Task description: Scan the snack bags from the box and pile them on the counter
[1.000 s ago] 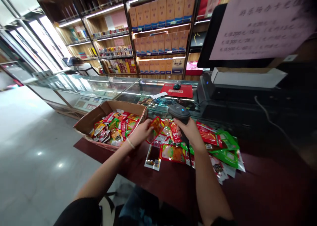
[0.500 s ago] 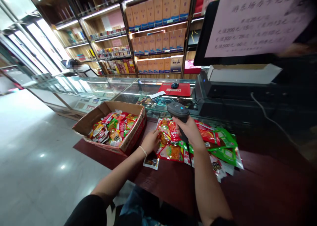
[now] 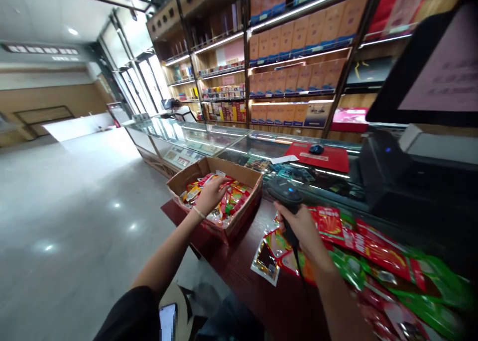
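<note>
My right hand (image 3: 298, 221) grips a black barcode scanner (image 3: 284, 190) with a small blue light on top, its cord hanging down. Over an open cardboard box (image 3: 233, 229) at the left is my left hand (image 3: 212, 195), fingers stretched out, partly covering the snack packets (image 3: 237, 195) heaped inside. Whether the fingertips touch them I cannot tell. On the dark red counter under the scanner lie more red and green snack packets (image 3: 328, 224). A small silver-edged packet (image 3: 267, 266) rests at their left side.
A glass display case (image 3: 220, 137) runs behind the counter, with a red mat (image 3: 336, 163) and a computer mouse (image 3: 316, 149) on it. A monitor (image 3: 396, 92) and black machine (image 3: 388, 181) stand at right. A phone (image 3: 168, 321) lies below. Another person sits far back.
My left hand has left the packets on the counter and moved left over the box. The scanner stays in my right hand. The view has turned left.
</note>
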Available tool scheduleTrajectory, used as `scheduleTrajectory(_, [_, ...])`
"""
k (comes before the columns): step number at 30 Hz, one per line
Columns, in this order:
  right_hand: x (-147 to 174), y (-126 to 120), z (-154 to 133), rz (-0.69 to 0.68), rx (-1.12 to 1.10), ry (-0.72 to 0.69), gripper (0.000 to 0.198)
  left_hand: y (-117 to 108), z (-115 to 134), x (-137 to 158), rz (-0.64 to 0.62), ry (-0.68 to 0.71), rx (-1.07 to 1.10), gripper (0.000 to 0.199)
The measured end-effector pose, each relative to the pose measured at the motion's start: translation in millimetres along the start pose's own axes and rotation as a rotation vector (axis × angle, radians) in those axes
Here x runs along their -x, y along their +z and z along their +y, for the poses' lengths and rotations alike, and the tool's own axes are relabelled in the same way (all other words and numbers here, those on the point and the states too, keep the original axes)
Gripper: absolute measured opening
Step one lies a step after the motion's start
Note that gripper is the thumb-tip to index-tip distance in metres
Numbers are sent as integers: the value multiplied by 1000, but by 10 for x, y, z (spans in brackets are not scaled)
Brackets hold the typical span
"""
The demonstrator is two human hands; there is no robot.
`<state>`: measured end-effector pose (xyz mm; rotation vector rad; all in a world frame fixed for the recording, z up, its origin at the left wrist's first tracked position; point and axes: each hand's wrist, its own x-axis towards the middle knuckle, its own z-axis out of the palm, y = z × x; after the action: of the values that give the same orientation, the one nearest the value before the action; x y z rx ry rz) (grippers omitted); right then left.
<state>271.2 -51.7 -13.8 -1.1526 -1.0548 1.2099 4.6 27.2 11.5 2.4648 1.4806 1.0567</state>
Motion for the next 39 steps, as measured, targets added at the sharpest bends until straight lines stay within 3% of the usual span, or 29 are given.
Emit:
scheduleTrajectory(4, [-166, 492, 69, -103, 52, 21, 38, -198, -660, 20, 44, -210, -73, 26])
scheduleTrajectory(8, [-404, 901, 169, -192, 116, 7, 35, -290, -1270, 1, 30, -426, 23, 34])
scheduleTrajectory(11, [-588, 1108, 248, -232, 176, -30, 33, -300, -1634, -56, -54, -538, 62, 39])
scheduleTrajectory(15, [-718, 1274, 287, -282, 210, -2, 31, -258, -1918, -108, -231, -557, -114, 37])
scheduleTrajectory(24, [-715, 1308, 292, -323, 160, 100, 29, -21, -2069, -47, -411, -642, -249, 55])
scheduleTrajectory(31, [-727, 1311, 328, -331, 144, 107, 28, 17, -1957, -135, -335, -609, -152, 18])
scheduleTrajectory(33, [-722, 1304, 334, -326, 152, 95, 28, -15, -1894, -152, -292, -596, -99, 16])
scheduleTrajectory(35, [-715, 1292, 339, -318, 149, 84, 29, -59, -1822, -146, -261, -588, 48, 23])
scheduleTrajectory(39, [-700, 1274, 357, -312, 140, 71, 30, -124, -1649, -72, -146, -601, 651, 47])
